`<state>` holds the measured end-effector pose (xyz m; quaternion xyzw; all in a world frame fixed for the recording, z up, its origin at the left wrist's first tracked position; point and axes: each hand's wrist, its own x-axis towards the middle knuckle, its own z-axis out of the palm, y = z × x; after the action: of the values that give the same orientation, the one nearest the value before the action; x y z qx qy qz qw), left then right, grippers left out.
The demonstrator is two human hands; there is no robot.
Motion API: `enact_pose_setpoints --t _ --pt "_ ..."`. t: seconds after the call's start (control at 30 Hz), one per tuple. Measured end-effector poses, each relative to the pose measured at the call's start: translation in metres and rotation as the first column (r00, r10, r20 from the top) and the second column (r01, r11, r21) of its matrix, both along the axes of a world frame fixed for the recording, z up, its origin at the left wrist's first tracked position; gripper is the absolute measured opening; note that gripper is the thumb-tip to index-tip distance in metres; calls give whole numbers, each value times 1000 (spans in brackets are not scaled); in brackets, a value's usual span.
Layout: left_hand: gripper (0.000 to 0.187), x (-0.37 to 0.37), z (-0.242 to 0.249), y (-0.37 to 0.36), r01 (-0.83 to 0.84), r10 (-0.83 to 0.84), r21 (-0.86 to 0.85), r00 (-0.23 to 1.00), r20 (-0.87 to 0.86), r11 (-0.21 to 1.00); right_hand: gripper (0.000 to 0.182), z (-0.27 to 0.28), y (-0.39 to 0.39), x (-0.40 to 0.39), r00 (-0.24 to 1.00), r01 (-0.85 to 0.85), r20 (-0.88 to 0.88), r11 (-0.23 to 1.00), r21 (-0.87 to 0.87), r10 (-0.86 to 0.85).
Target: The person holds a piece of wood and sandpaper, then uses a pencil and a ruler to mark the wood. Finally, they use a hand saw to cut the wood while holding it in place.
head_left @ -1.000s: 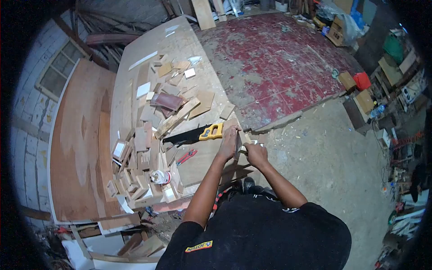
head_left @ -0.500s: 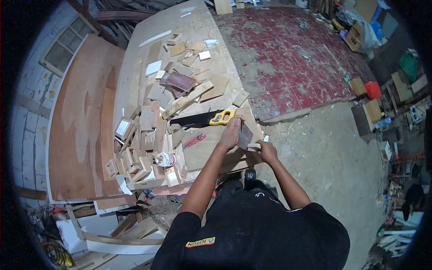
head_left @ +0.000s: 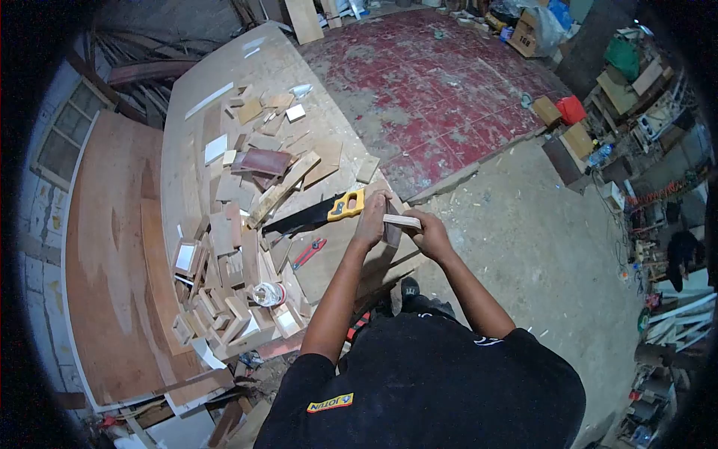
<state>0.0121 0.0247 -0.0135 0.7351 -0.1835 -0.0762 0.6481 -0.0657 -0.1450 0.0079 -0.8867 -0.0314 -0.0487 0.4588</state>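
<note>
At the near right edge of a plywood surface (head_left: 224, 82) littered with offcuts, the right hand (head_left: 429, 236) pinches a pale wooden strip (head_left: 402, 221) — the left hand (head_left: 372, 221) grips a flat dark piece (head_left: 393, 234) — beside a yellow-handled saw (head_left: 318, 215).

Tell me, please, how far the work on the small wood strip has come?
Looks done: many cut wood pieces lie piled on the table, the handsaw set down. In hand: the right hand holds a small wood strip, the left hand touching it. What is left cannot be told.
</note>
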Motion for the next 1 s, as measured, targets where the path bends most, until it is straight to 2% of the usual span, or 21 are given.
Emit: enact_pose_setpoints --t 0.03,0.1,0.17,0.23,0.27,0.3,0.33,0.37,0.43,0.47,0.53,0.57,0.63,0.7,0.77,0.8,0.83,0.9,0.93,0.97,1.0 --pt "41 3 -5 0 0 0 23 1000 -4 1000 30 -17 -1 1 1000 10 7 1000 -3 -10" --pt "43 7 -11 0 17 -17 35 1000 -4 999 28 -52 -1 -1 998 12 -61 926 377 12" --pt "46 8 -7 2 -51 42 67 990 132 996 31 -88 -4 3 994 26 -104 908 419 20" --pt "44 15 -9 10 -86 68 89 980 189 992 31 -110 -10 9 995 19 -97 964 264 7" --pt "43 19 -12 15 -74 66 78 993 97 994 31 -114 -13 10 995 17 -96 963 267 9" --pt "43 18 -12 18 -62 62 68 998 0 996 27 -110 -15 9 989 30 -149 997 71 -19" --pt "42 17 -12 20 -75 75 76 997 0 994 25 -105 -18 12 980 32 -189 991 -129 -56" --pt "42 15 -13 20 -77 78 81 997 -3 994 25 -101 -18 13 980 29 -193 992 -124 -52" --pt "43 14 -11 17 -68 65 39 995 81 997 22 -89 -18 16 955 -11 -285 951 -310 -82" --pt "43 13 -10 14 -69 65 44 995 78 997 22 -83 -18 19 954 -13 -289 952 -305 -80" --pt "44 11 -6 11 -83 84 35 996 -30 996 22 -65 -9 26 960 -99 -278 874 -475 -43" --pt "44 13 -5 9 -88 89 46 996 -26 995 22 -54 -3 30 961 -102 -275 879 -466 -34" --pt "44 16 -14 2 -105 104 19 993 46 994 25 -18 7 33 973 -158 -227 814 -559 33" --pt "44 17 -4 -1 -126 125 49 992 23 991 25 21 7 31 978 -158 -206 802 -577 45" --pt "44 16 13 2 -70 69 3 970 -234 998 33 37 0 31 994 -106 -48 951 -290 96" --pt "45 19 7 4 -44 44 9 969 -242 999 39 36 -5 35 989 -146 -61 974 -171 137" --pt "45 22 0 3 -61 62 11 968 -244 998 39 30 -9 37 986 -163 -63 972 -169 155" --pt "46 22 -12 8 -111 123 171 991 -57 979 39 4 -14 37 979 -202 2 967 156 205" --pt "46 18 -11 10 -146 95 258 975 201 955 36 -28 -14 38 980 -188 -24 963 194 196" --pt "45 15 -12 13 -163 70 300 952 298 940 36 -53 -15 36 971 -228 -33 953 200 239" --pt "46 10 -5 13 -165 115 247 972 203 955 35 -74 -20 32 978 -196 -41 969 148 204"
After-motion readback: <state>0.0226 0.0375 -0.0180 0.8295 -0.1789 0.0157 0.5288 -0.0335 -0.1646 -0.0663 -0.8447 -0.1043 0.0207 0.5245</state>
